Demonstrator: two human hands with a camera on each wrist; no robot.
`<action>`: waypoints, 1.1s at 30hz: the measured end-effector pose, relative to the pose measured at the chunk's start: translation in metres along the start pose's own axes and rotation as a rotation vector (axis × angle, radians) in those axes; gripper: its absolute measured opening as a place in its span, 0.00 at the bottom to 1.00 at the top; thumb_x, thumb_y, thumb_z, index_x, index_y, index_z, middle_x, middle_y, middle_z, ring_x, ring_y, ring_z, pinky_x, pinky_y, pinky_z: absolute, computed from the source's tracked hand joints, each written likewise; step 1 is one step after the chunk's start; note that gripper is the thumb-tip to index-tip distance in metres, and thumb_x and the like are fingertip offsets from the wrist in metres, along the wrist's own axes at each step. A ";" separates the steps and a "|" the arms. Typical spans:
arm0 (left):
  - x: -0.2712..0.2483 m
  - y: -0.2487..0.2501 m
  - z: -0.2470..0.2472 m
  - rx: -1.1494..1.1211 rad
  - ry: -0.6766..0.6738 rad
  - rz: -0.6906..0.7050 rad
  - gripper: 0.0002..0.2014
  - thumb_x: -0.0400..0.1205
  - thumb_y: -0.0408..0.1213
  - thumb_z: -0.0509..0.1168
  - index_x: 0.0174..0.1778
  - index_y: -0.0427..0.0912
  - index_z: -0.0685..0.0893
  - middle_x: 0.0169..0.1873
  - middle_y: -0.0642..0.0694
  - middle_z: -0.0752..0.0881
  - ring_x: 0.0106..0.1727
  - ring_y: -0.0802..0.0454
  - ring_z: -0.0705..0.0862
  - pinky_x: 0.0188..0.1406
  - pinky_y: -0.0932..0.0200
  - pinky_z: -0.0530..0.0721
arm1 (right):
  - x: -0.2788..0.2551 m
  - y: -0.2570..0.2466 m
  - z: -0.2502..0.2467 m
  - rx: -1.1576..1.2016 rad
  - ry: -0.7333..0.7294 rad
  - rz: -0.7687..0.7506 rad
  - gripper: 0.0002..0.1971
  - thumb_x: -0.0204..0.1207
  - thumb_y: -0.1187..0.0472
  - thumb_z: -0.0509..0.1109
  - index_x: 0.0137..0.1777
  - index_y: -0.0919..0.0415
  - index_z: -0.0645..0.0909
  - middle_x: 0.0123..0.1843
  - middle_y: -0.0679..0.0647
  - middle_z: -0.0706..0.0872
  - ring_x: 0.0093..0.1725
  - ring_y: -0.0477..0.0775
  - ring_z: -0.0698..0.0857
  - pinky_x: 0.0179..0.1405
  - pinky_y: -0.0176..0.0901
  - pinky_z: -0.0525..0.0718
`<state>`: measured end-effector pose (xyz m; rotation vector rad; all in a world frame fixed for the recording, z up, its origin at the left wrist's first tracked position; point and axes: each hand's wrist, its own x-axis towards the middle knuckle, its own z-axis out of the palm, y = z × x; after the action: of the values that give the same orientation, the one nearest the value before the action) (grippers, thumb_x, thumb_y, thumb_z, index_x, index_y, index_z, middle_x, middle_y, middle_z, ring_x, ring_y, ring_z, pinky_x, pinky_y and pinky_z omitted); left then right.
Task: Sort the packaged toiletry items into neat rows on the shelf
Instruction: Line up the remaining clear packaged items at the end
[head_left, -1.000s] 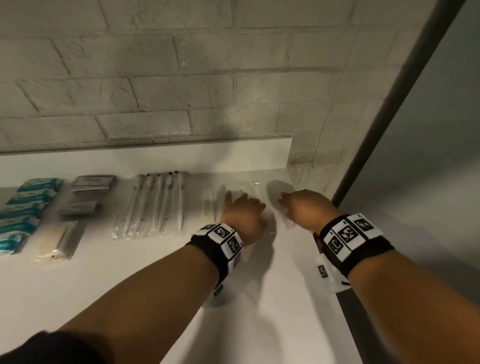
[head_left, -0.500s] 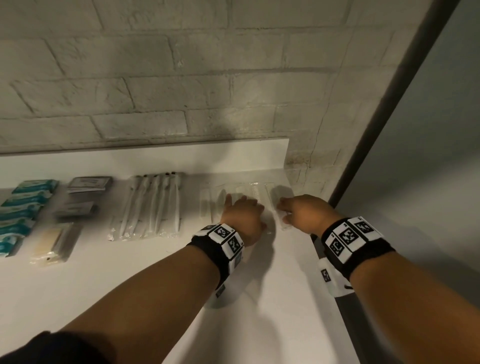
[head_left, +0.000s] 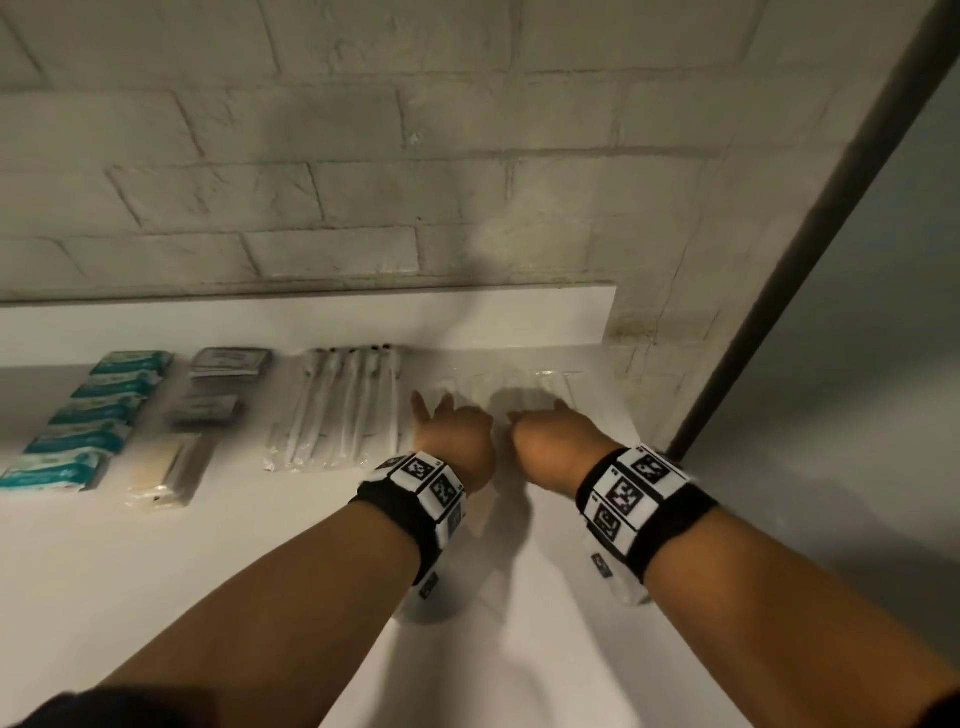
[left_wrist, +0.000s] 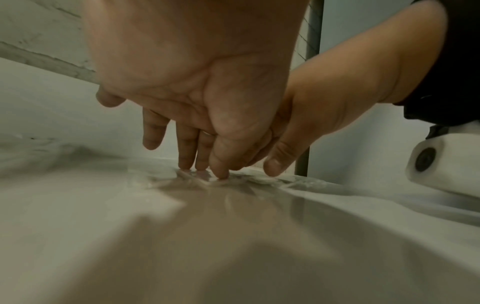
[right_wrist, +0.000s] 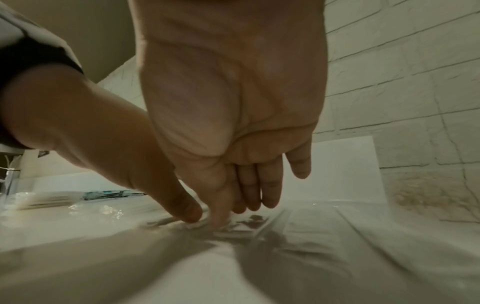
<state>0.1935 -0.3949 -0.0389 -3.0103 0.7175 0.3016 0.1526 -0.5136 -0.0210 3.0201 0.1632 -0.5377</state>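
Note:
Several clear plastic packets (head_left: 519, 387) lie in a row at the right end of the white shelf (head_left: 260, 545). My left hand (head_left: 452, 431) and right hand (head_left: 550, 436) are side by side on their near ends. In the left wrist view the left fingertips (left_wrist: 205, 170) press straight down on crinkled clear plastic (left_wrist: 187, 178), with the right thumb (left_wrist: 272, 168) beside them. In the right wrist view the right hand (right_wrist: 233, 214) has straight fingers, its thumb tip on the clear plastic (right_wrist: 249, 224). Neither hand has a packet lifted.
Left of the hands lie white toothbrush packets (head_left: 343, 410), dark sachets (head_left: 228, 361), a beige packet (head_left: 166, 467) and a column of teal packets (head_left: 88, 415). A brick wall (head_left: 363, 182) backs the shelf. A dark pole (head_left: 810, 260) stands at its right end.
Both hands have slid left along the row of clear packets, and the right hand has closed up against the left. The rightmost packets now lie uncovered.

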 end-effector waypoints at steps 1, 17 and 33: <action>0.000 -0.001 0.000 -0.003 0.005 0.001 0.23 0.83 0.42 0.55 0.77 0.52 0.71 0.78 0.49 0.71 0.84 0.43 0.55 0.77 0.26 0.36 | -0.001 0.001 -0.002 0.013 -0.023 0.021 0.22 0.83 0.63 0.56 0.78 0.58 0.70 0.74 0.60 0.77 0.72 0.62 0.75 0.80 0.57 0.59; -0.003 -0.027 0.002 -0.102 -0.020 -0.052 0.24 0.82 0.33 0.53 0.77 0.42 0.69 0.78 0.45 0.69 0.79 0.49 0.66 0.81 0.42 0.49 | 0.005 -0.010 0.004 0.019 0.005 -0.064 0.26 0.80 0.65 0.60 0.80 0.58 0.67 0.76 0.57 0.76 0.71 0.60 0.77 0.83 0.57 0.53; -0.007 -0.029 0.005 -0.080 0.004 -0.029 0.24 0.82 0.33 0.52 0.75 0.43 0.72 0.76 0.45 0.71 0.78 0.50 0.68 0.81 0.42 0.49 | 0.005 -0.017 0.007 0.018 0.035 -0.060 0.25 0.78 0.67 0.58 0.77 0.59 0.68 0.61 0.61 0.86 0.62 0.63 0.82 0.83 0.58 0.56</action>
<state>0.1997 -0.3654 -0.0433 -3.0937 0.6778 0.3318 0.1531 -0.4972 -0.0304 3.0518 0.2535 -0.4937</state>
